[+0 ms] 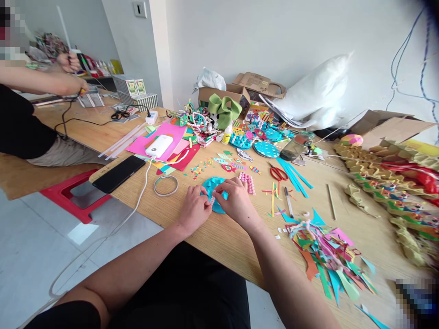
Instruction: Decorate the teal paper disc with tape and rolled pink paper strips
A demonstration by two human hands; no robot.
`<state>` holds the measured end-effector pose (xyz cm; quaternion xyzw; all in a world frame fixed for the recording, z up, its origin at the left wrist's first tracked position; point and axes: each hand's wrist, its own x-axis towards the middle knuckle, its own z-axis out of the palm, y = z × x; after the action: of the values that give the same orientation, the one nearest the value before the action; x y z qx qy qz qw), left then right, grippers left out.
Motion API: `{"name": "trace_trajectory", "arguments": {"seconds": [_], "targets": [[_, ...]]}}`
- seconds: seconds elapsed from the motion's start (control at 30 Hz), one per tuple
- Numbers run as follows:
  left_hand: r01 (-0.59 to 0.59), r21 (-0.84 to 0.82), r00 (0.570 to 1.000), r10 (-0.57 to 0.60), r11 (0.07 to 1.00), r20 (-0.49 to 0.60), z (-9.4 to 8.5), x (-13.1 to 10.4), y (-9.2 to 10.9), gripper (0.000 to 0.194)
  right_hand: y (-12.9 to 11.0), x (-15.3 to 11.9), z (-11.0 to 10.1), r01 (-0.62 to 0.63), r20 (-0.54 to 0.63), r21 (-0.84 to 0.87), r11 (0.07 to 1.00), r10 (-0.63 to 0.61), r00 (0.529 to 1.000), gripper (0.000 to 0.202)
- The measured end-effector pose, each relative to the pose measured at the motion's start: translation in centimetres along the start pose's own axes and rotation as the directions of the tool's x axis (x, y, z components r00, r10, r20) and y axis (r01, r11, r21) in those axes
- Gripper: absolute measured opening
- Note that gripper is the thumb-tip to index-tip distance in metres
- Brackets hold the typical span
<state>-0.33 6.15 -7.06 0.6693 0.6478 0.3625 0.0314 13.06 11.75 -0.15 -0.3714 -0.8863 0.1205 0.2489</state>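
Observation:
A round blue piece [215,183] lies on the wooden table near its front edge, partly covered by both hands. At its left side is my left hand [195,206], fingers curled and pinched together. My right hand [236,201] reaches over its right side, thumb and fingertips brought together. Between the fingertips something small and pale pink shows, too small to make out. Just beyond my right hand lies a pink beaded strip [247,183]. Paper fish [229,168] and small coloured paper bits [202,169] lie behind the blue piece.
Red scissors [278,172], a pen [289,202] and a scrap pile [329,251] lie to the right. A tape roll [166,186], black phone [119,174] and white power bank [159,146] with its cable are left. A glue bottle [227,135] stands behind. Another person sits far left.

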Motion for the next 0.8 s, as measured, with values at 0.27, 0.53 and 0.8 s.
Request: {"name": "trace_trajectory", "arguments": {"seconds": [0.27,0.53,0.8], "targets": [[0.003,-0.004,1.0,-0.003,1.0,0.017,-0.1,0.1,0.0,0.02,-0.7,0.8,-1.0,-0.086,0.121,0.072,0.994,0.077,0.99,0.015],[-0.003,-0.011,1.0,0.003,1.0,0.021,0.3,0.3,-0.3,0.023,-1.2,2.0,-1.5,-0.185,0.219,0.032,0.982,0.174,0.96,0.011],[0.003,-0.006,1.0,-0.003,1.0,0.023,0.3,0.4,-0.4,0.023,-1.3,2.6,-1.8,-0.18,0.242,-0.004,0.984,0.176,0.954,0.01]]}}
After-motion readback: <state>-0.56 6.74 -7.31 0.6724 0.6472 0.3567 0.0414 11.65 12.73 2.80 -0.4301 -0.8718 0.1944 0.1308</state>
